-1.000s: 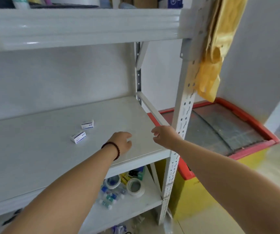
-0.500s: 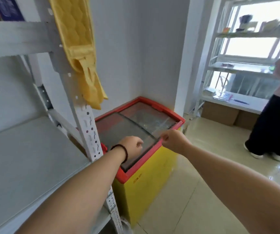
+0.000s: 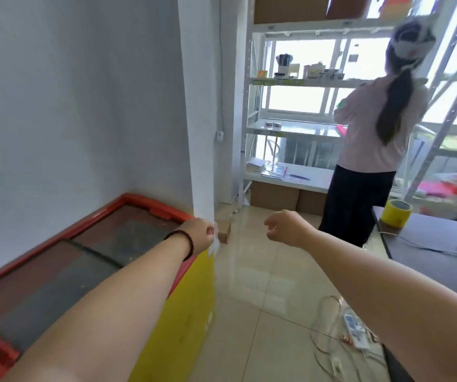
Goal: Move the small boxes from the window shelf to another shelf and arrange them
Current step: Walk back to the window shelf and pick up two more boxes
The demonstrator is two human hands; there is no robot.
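Observation:
The white window shelf [image 3: 299, 129] stands across the room at the far right of centre. A few small boxes [image 3: 273, 124] lie on its middle level, and more small items [image 3: 315, 71] sit on the level above. My left hand [image 3: 198, 234], a dark bead bracelet on its wrist, hangs in the air over the corner of the chest freezer with fingers loosely curled and nothing in it. My right hand [image 3: 285, 227] is raised over the tiled floor, fingers loosely curled, holding nothing.
A red-rimmed yellow chest freezer [image 3: 188, 312] fills the lower left. A person in a pink top [image 3: 370, 139] stands at the window shelf. A dark desk [image 3: 437, 244] with a yellow tape roll [image 3: 397, 216] is at right. Cables and a power strip [image 3: 354, 332] lie on the floor. A small cardboard box [image 3: 224, 230] sits by the wall corner.
My view has swung right, away from the white shelf with two small boxes, past the freezer, toward the window shelf. Both hands stay raised and hold nothing.

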